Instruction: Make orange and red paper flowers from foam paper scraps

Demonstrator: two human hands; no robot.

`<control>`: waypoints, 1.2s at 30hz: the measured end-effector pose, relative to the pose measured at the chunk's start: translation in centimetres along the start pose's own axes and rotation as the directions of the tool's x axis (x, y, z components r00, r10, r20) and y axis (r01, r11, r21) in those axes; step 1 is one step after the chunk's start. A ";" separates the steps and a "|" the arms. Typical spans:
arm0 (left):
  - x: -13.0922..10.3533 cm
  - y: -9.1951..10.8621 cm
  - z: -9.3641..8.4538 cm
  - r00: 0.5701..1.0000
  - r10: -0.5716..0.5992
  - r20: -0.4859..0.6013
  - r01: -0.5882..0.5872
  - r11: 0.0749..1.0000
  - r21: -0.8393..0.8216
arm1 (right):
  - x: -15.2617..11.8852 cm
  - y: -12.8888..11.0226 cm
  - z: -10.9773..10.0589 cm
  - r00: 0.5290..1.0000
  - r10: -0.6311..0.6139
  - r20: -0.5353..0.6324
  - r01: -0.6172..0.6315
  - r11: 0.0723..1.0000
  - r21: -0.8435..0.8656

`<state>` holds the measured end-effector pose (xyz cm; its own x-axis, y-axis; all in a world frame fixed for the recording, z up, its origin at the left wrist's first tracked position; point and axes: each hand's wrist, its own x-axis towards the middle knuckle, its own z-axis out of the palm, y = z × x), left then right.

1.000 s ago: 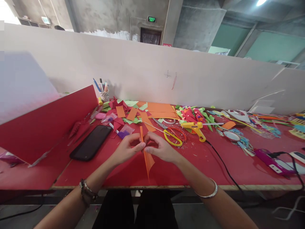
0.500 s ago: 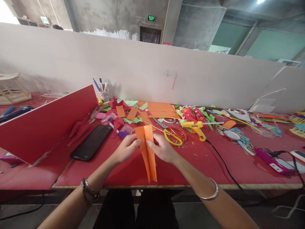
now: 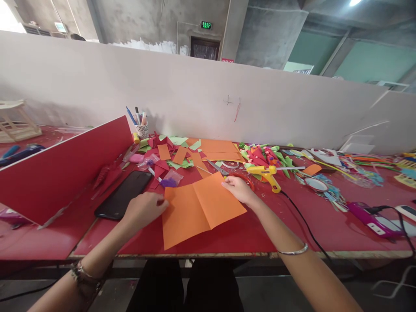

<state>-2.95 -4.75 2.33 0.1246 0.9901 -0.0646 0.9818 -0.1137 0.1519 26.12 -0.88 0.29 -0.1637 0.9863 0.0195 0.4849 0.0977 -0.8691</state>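
Observation:
An orange sheet of paper (image 3: 199,208) lies spread open over the red table near its front edge, with a crease running down its middle. My left hand (image 3: 146,208) is closed on the sheet's left edge. At the upper right corner, my right hand (image 3: 238,188) pinches the paper between thumb and fingers. Just beyond the sheet are scissors (image 3: 216,167), their handles partly hidden behind the paper and my right hand. A black phone (image 3: 125,195) rests to the left, partly behind my left hand.
A yellow glue gun (image 3: 264,175) with its black cord lies at right. Cut paper scraps (image 3: 165,149), stacked orange paper (image 3: 217,149) and a pen cup (image 3: 142,129) stand along the back. A red board (image 3: 71,164) rises at left; a purple power strip (image 3: 373,221) sits far right.
The orange paper was folded narrow and held upright between both hands; now it is opened out wide and lower. My left hand moved left and my right hand moved right.

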 end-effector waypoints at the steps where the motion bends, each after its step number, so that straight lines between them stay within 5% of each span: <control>1: -0.1 0.2 0.1 1.000 0.005 0.011 -0.006 0.998 0.057 | 0.0 0.4 0.3 1.000 0.001 -0.005 -0.001 1.000 -0.014; 6: 0.1 1.4 0.9 0.945 0.227 -0.237 -0.175 0.959 0.224 | 0.0 1.0 1.1 0.999 0.018 -0.049 -0.020 0.999 -0.048; 12: 2.1 2.5 2.6 0.833 0.544 -0.096 -0.524 0.834 0.173 | -0.8 0.5 1.5 0.996 0.079 -0.043 -0.078 0.997 0.022; 17: 3.2 3.4 3.4 0.835 0.535 -0.131 -0.517 0.843 0.149 | -2.1 0.2 2.5 0.994 0.098 -0.051 -0.095 0.994 0.057; 36: 2.3 5.0 3.2 0.877 0.467 -0.109 -0.421 0.859 0.291 | -5.0 0.0 4.1 0.993 -0.037 -0.110 -0.016 0.891 -0.454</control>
<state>2.68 -3.25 -0.23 0.5524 0.8246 0.1220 0.8325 -0.5386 -0.1294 23.39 -6.35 -1.83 -0.0867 0.9906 0.1061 0.8245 0.1311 -0.5505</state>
